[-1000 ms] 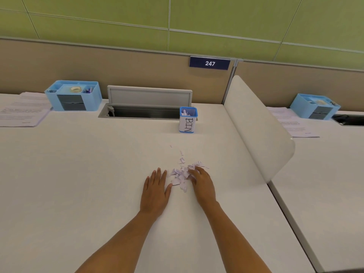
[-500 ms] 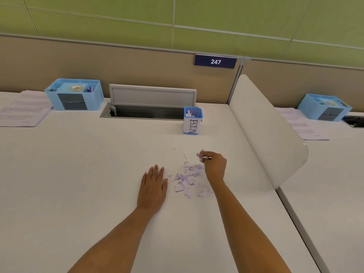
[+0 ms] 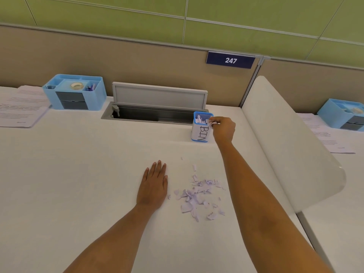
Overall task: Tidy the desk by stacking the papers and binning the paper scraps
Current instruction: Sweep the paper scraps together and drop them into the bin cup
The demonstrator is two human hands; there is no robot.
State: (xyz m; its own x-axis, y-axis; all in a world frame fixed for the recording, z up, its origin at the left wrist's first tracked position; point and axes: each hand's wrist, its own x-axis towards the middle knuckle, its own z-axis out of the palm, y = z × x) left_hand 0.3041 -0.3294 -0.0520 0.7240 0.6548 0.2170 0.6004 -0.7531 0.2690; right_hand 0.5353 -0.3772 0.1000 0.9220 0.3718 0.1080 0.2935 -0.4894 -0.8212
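At cup point(image 3: 200, 133) lettered BIN, right grip point(image 3: 224, 129) pinching apparent scrap point(image 3: 213, 123), left grip point(image 3: 154, 186) flat, sign point(image 3: 230, 60) 247

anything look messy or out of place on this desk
Yes: torn paper scraps lie scattered on the desk beside the flat left hand. The right hand pinches some at the bin's rim.

Paper scraps point(image 3: 197, 198): torn, pale lilac, scattered loose on tabletop point(image 3: 78, 174).
Scrap point(image 3: 212, 123): 1, pinched by right hand point(image 3: 223, 129) at bin rim.
Bin point(image 3: 200, 133): blue cup, white "BIN" label, upright, holding scraps.
Papers point(image 3: 21, 109): printed sheets, stacked flat, far left.
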